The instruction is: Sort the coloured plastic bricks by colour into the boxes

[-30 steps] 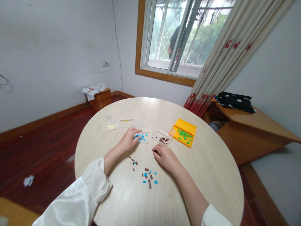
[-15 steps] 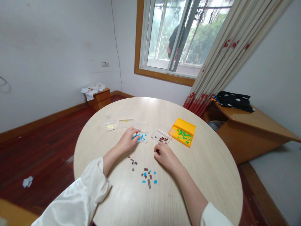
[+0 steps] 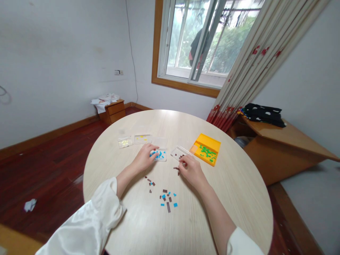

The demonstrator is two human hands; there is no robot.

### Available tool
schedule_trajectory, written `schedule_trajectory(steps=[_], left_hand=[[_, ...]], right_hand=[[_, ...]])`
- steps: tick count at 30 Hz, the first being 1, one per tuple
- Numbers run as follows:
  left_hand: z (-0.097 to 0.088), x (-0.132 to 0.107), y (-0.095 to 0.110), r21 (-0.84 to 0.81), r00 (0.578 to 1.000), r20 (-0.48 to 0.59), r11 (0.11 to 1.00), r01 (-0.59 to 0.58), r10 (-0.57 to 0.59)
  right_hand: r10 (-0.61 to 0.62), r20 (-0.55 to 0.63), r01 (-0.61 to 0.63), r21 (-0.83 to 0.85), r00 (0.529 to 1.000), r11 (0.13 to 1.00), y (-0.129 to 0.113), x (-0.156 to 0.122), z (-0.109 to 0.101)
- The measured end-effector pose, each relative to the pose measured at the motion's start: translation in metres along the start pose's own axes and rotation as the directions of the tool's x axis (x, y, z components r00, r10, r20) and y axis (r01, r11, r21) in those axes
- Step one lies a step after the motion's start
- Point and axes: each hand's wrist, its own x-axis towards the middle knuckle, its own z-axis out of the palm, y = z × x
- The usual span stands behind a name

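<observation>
Resting in a clear tray [image 3: 162, 160], blue pieces [image 3: 160, 154] lie beneath the left hand [image 3: 145, 157], thumb and fingers parted, apparently unloaded. The right hand [image 3: 192, 171] curls at a second tray [image 3: 174, 152], beside loose brown pieces [image 3: 176, 168] on the surface [image 3: 138, 223]; its grip cannot be told. Likely light and stiff, pieces suit a fingertip pinch at opposite edges.
</observation>
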Motion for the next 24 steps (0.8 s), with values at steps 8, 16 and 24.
schedule_trajectory(steps=[8,16,24], left_hand=[[0.000,0.000,-0.001,-0.015,1.000,0.008,1.000,-0.004,0.004],[0.000,0.000,-0.001,-0.004,1.000,0.007,1.000,-0.005,0.005],[-0.002,0.000,0.003,-0.007,1.000,0.019,1.000,-0.003,0.004]], right_hand=[[0.033,0.281,-0.018,-0.055,0.959,0.998,-0.005,-0.003,-0.006],[0.026,0.312,0.006,-0.100,0.950,0.995,0.001,-0.004,0.011],[-0.081,-0.111,0.082,-0.001,0.990,0.997,0.002,0.000,0.002]])
